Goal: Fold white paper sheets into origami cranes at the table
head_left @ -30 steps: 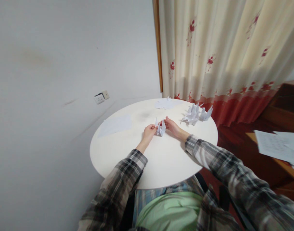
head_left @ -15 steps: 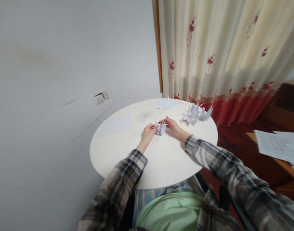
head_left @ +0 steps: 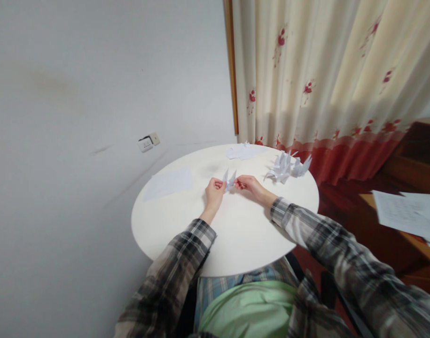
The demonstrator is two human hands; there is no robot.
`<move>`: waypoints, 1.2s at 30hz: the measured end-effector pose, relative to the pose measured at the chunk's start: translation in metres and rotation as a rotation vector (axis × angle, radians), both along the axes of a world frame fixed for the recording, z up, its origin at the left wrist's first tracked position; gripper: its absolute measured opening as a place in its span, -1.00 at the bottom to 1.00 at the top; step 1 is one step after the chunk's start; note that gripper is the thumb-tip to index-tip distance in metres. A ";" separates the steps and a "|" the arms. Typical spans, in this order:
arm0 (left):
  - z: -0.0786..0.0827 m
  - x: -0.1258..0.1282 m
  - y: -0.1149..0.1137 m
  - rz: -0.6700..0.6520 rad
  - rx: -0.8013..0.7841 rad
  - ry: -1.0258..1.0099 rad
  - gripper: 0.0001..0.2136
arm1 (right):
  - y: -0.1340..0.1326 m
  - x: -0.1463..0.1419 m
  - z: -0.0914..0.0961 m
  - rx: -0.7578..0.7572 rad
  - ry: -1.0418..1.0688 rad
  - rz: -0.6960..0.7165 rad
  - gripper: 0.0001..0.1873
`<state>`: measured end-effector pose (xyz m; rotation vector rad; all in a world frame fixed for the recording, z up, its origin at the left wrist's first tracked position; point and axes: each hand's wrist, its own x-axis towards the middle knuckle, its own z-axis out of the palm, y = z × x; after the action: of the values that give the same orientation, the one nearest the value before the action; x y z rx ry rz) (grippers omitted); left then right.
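Observation:
A small folded white paper figure [head_left: 229, 180] is held just above the round white table [head_left: 236, 234], near its middle. My left hand [head_left: 214, 191] pinches the figure's left side with closed fingers. My right hand [head_left: 247, 183] pinches its right side, fingers closed too. Both arms wear plaid sleeves and reach forward over the tabletop.
Several finished folded paper figures [head_left: 287, 167] stand at the table's right back. A flat white sheet [head_left: 168, 182] lies at the left, and a small paper stack [head_left: 243, 151] at the far edge. A floral curtain [head_left: 324, 80] hangs behind. Papers [head_left: 405, 213] lie on a wooden surface at right.
Both hands have lifted the paper figure a little and shifted it left and away; the figure now looks narrower between the fingers.

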<state>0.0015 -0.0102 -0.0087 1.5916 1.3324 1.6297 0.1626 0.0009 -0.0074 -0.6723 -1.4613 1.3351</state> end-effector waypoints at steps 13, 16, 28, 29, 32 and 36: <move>0.000 0.002 -0.004 -0.030 0.075 0.237 -0.89 | -0.007 -0.003 0.006 -0.002 -0.046 0.020 -0.58; 0.000 0.004 -0.005 -0.056 0.088 0.275 -0.90 | -0.003 -0.006 0.002 0.006 -0.049 0.018 -0.54; -0.005 0.005 -0.003 -0.207 0.096 0.266 -0.87 | 0.004 -0.007 -0.004 0.033 -0.058 -0.081 -0.69; -0.005 0.006 -0.003 -0.213 0.098 0.260 -0.86 | 0.003 -0.007 -0.004 0.034 -0.061 -0.086 -0.69; -0.004 0.006 -0.003 -0.234 0.095 0.245 -0.82 | 0.003 -0.007 -0.004 0.039 -0.072 -0.110 -0.68; -0.004 0.007 -0.004 -0.251 0.078 0.232 -0.77 | 0.003 -0.008 -0.004 0.062 -0.061 -0.126 -0.67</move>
<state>0.0088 -0.0144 -0.0124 1.9567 1.1331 1.3941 0.1548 0.0036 -0.0118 -0.7576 -1.4774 1.1776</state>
